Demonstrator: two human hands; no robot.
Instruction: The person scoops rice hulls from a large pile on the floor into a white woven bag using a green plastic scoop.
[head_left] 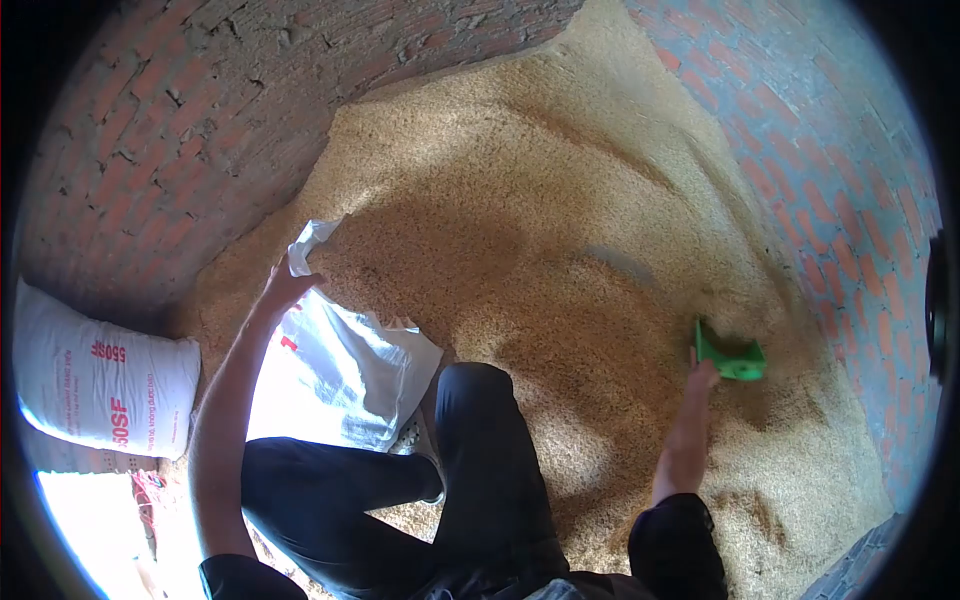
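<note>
A big heap of golden grain (560,230) fills the corner between two brick walls. My left hand (285,288) grips the top edge of an open white woven sack (345,365) that stands against the heap beside my knees. My right hand (703,375) holds a green plastic scoop (732,357) by its handle, low on the grain at the right. The scoop's mouth rests in the grain. My legs in dark trousers (470,470) crouch between the two hands.
A filled white sack with red print (95,385) lies at the left against the brick wall (170,130). A second brick wall (840,170) bounds the heap on the right. Bright sunlit floor shows at the lower left.
</note>
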